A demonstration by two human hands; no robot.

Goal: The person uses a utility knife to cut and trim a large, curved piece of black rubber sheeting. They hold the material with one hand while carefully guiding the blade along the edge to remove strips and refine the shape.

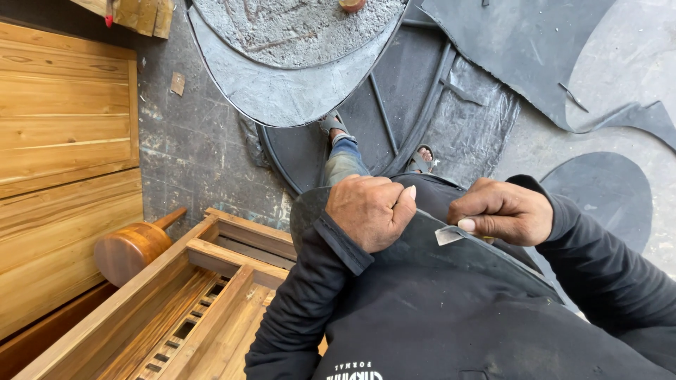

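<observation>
Right over your lap, both hands are on the dark sheet [422, 243], a flat black piece with a curved edge lying across your knees. Your left hand [370, 211] is curled into a fist on it, fingers folded tight and pressing it down near its rounded left corner, thumb tucked up along the forefinger. Just to the right of that fist, your right hand [503, 211] pinches a small pale blade [447, 234] between thumb and fingers, its tip resting on the sheet close to the left hand's knuckles. Whether the tip is biting in, you can't tell from here. Beyond the sheet, your sandalled feet [334, 127] stand on a dark round panel [394, 119] lying on the floor. A grey oval slab [282, 91] overlaps that panel further out. Left of the sheet, close by your elbow, sits a wooden frame [204, 295] with slots cut in it, and a round wooden mallet [134, 246] lies just beyond the frame. Further left runs a wall of pale wooden planks [63, 141]. Off to the right of the sheet, more dark offcuts [598, 190] lie on the concrete.
</observation>
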